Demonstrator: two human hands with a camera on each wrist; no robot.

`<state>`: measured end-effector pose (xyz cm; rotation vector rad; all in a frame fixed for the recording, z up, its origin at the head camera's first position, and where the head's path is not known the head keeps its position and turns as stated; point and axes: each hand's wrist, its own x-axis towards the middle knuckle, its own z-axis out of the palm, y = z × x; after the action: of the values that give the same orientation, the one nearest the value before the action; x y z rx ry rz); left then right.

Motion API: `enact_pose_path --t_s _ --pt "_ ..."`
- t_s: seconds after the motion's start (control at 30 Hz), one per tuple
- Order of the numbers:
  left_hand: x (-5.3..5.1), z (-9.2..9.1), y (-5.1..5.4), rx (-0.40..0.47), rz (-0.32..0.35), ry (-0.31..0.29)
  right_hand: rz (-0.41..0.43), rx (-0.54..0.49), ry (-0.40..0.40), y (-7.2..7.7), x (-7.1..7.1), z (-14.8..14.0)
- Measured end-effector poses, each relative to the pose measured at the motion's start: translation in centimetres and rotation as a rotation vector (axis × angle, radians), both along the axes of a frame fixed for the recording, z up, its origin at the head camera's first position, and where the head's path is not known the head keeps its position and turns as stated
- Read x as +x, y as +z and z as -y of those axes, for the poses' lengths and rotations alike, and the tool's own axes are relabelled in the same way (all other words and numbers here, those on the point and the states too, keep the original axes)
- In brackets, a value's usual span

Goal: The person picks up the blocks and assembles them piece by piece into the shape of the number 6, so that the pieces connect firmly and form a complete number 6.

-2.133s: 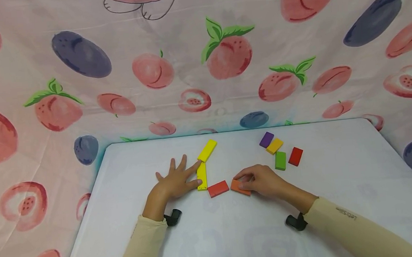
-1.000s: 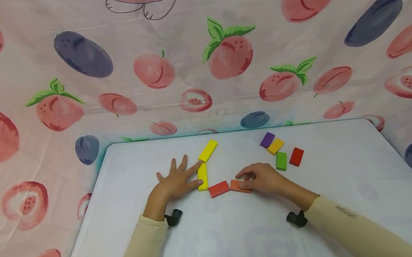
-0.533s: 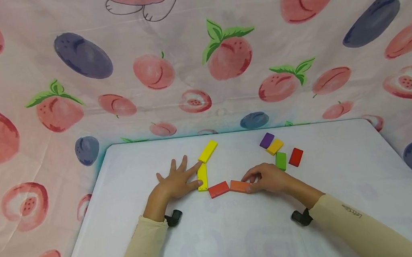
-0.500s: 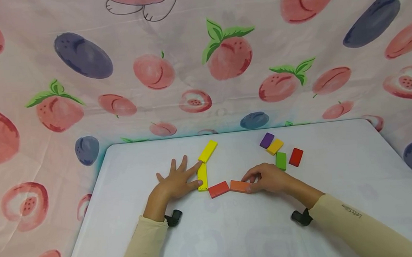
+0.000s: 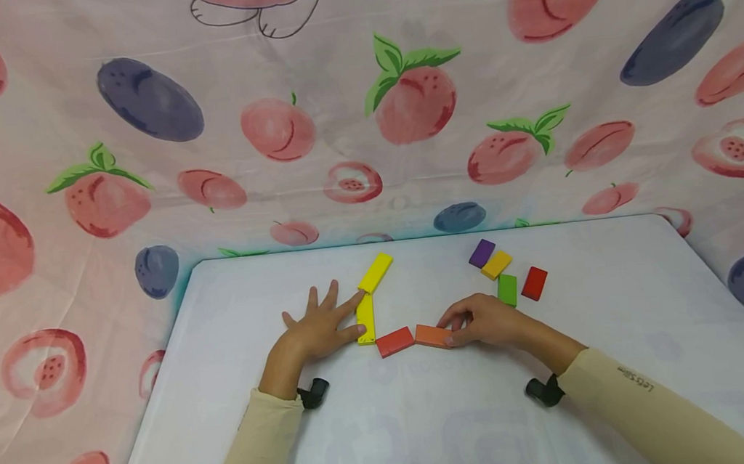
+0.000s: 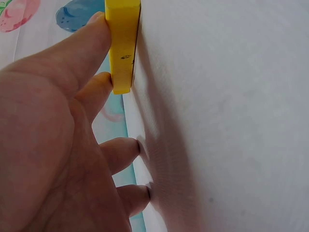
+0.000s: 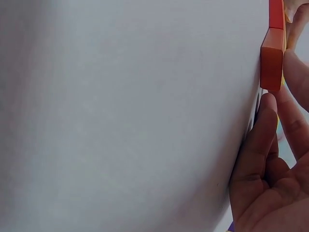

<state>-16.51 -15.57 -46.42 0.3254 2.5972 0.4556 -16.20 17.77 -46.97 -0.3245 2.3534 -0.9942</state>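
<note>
My left hand (image 5: 314,329) lies with spread fingers beside two yellow blocks. Its thumb touches the near yellow block (image 5: 366,320); its index fingertip is where this block meets the far yellow block (image 5: 376,272). In the left wrist view, thumb and index finger touch the yellow block (image 6: 124,53). A red block (image 5: 394,342) lies flat at the near yellow block's foot. At its right end, my right hand (image 5: 487,321) holds the orange block (image 5: 430,335) by its right end, fingers bent. The right wrist view shows the thumb against the orange block (image 7: 272,65) and fingertips at its end.
Behind the right hand lie a purple block (image 5: 481,253), an orange-yellow block (image 5: 496,265), a green block (image 5: 508,290) and a dark red block (image 5: 534,284). The white table (image 5: 388,435) ends at a fruit-patterned cloth (image 5: 337,118).
The orange block has turned and moved left until its end meets the red block. My right hand then slid right to its right end. My left hand stays in place.
</note>
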Motion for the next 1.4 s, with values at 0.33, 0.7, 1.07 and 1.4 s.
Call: enact_pose_path --t_s 0.33,0.7,1.07,1.4 --pt "0.1 0.0 0.2 -0.001 0.001 0.000 0.019 -0.013 -0.004 0.1 0.0 0.0" --pt "0.1 0.0 0.3 0.003 0.007 0.003 0.016 -0.024 0.010 -0.1 -0.2 -0.1" --pt "0.1 0.0 0.2 -0.003 0.006 0.003 0.022 -0.042 0.028 -0.1 -0.3 -0.3" --pt "0.1 -0.1 0.2 -0.004 0.004 0.002 0.048 -0.113 -0.077 0.2 -0.2 -2.1"
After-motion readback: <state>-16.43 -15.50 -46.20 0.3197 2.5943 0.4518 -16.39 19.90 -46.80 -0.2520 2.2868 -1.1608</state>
